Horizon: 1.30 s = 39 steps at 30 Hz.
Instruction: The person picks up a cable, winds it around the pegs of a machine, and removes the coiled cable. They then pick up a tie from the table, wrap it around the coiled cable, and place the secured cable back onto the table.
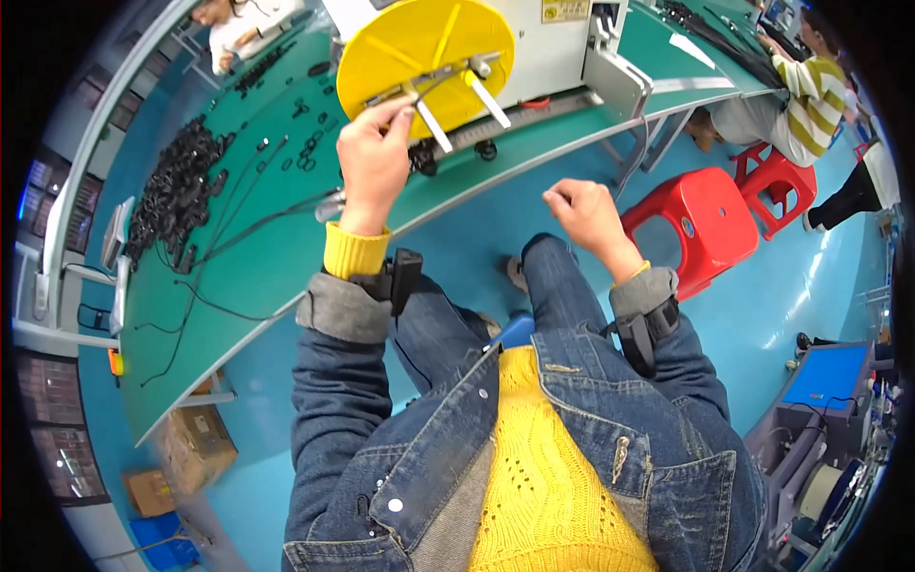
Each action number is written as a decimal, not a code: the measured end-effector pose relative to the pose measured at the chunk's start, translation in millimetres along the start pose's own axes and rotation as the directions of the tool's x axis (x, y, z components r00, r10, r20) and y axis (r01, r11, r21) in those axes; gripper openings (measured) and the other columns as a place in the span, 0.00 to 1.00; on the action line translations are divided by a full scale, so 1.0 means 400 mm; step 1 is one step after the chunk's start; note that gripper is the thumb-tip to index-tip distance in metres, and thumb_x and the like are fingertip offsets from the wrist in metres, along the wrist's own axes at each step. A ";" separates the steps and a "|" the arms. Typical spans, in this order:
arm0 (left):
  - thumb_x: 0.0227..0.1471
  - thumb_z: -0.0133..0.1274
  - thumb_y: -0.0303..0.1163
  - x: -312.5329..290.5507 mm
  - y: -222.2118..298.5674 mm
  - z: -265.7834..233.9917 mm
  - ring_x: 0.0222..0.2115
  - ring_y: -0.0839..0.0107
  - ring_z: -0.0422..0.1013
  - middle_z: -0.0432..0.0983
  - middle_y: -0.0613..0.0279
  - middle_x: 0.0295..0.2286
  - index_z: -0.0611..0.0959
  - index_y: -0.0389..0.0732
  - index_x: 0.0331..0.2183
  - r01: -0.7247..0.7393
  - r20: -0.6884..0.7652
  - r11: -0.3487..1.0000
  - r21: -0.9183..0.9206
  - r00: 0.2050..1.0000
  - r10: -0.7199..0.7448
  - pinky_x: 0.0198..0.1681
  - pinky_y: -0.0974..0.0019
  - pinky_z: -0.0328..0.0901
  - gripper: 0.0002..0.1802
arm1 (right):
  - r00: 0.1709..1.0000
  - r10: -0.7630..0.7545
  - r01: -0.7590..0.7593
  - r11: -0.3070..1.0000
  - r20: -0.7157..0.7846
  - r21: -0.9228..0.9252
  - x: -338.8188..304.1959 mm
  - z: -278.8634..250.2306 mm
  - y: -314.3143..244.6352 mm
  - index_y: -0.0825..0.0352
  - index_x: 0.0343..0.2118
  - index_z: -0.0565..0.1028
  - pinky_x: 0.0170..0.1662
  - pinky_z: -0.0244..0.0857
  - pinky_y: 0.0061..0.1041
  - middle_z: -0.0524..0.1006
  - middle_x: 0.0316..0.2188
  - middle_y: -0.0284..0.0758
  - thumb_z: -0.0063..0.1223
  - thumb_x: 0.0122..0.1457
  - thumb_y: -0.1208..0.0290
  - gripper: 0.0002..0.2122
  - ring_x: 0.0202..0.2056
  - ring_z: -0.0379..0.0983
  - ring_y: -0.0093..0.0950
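A machine with a round yellow disc (pixel 381 48) stands at the table's far edge, two white pegs (pixel 488 100) jutting from the disc's metal bar. My left hand (pixel 375 157) is raised at the disc's lower left, thumb and forefinger pinched on a thin black cable that runs toward the bar. More black cable (pixel 276 212) lies on the table to the left of that wrist, by a silver cylindrical part (pixel 330 206) partly hidden behind it. My right hand (pixel 586 221) hangs in the air beyond the table's front edge, fingers curled in, with nothing visible in them.
A heap of black cables (pixel 176 191) and scattered black rings (pixel 307 153) lie on the green table (pixel 257 276). Red stools (pixel 701 224) stand at right, near a co-worker in a striped top (pixel 810 100). Another person (pixel 250 30) sits at far left. Cardboard boxes (pixel 195 443) are below the table.
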<state>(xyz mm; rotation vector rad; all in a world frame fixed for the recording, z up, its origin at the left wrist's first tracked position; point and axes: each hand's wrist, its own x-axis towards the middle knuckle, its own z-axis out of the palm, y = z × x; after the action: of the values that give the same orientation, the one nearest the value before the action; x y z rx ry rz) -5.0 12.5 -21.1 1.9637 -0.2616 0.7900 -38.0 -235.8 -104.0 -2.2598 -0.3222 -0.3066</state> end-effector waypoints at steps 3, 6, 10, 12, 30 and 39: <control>0.46 0.53 0.28 -0.004 0.009 0.003 0.19 0.79 0.66 0.75 0.58 0.20 0.81 0.36 0.32 0.015 0.004 1.000 0.018 1.000 -0.015 0.24 0.74 0.61 0.09 | 0.999 -0.046 0.045 0.999 -0.012 -0.021 -0.008 -0.010 -0.005 0.71 0.24 0.75 0.27 0.65 0.29 0.74 0.18 0.43 0.50 0.49 0.69 0.08 0.22 0.72 0.37; 0.46 0.53 0.28 -0.003 0.017 -0.002 0.18 0.76 0.66 0.74 0.57 0.19 0.81 0.37 0.32 0.018 0.009 1.000 0.023 1.000 -0.018 0.24 0.72 0.61 0.09 | 1.000 -0.026 0.026 1.000 -0.012 -0.007 -0.016 -0.020 -0.001 0.71 0.25 0.75 0.27 0.65 0.29 0.74 0.18 0.43 0.50 0.49 0.70 0.09 0.22 0.72 0.38; 0.46 0.53 0.30 -0.003 0.042 -0.027 0.18 0.70 0.67 0.71 0.58 0.18 0.81 0.38 0.31 -0.245 -0.022 0.952 0.181 0.967 0.253 0.23 0.69 0.61 0.08 | 1.000 -0.012 0.012 1.000 -0.010 -0.005 -0.034 -0.038 -0.005 0.71 0.25 0.75 0.27 0.65 0.30 0.74 0.18 0.44 0.51 0.49 0.70 0.09 0.22 0.72 0.38; 0.47 0.53 0.31 -0.012 0.056 -0.040 0.19 0.65 0.67 0.70 0.58 0.18 0.81 0.39 0.31 -0.260 0.021 0.913 0.315 0.963 0.267 0.22 0.67 0.61 0.08 | 1.000 -0.014 0.014 1.000 -0.017 0.000 -0.041 -0.046 0.001 0.71 0.25 0.75 0.27 0.65 0.30 0.74 0.18 0.44 0.51 0.48 0.70 0.09 0.22 0.72 0.38; 0.49 0.50 0.30 -0.077 0.100 -0.007 0.20 0.60 0.68 0.70 0.54 0.19 0.78 0.37 0.37 -0.254 0.053 0.920 0.297 0.967 0.250 0.24 0.63 0.63 0.12 | 0.995 -0.004 0.004 1.000 0.104 -0.005 -0.032 -0.030 0.010 0.71 0.24 0.75 0.28 0.65 0.30 0.74 0.19 0.43 0.50 0.49 0.69 0.09 0.23 0.72 0.38; 0.50 0.48 0.30 -0.072 0.136 0.035 0.19 0.60 0.69 0.69 0.55 0.23 0.74 0.36 0.42 -0.359 0.171 0.775 0.520 0.933 0.318 0.21 0.64 0.65 0.16 | 0.971 -0.209 0.233 0.940 -0.120 0.251 0.086 -0.054 -0.144 0.71 0.25 0.74 0.25 0.64 0.27 0.74 0.19 0.43 0.52 0.49 0.70 0.08 0.21 0.71 0.38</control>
<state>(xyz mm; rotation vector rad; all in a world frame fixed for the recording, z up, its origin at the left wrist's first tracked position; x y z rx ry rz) -47.7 -31.3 -5.1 2.5317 -0.4893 1.1202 -27.3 -211.2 -38.8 -1.9437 -0.5384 -0.4557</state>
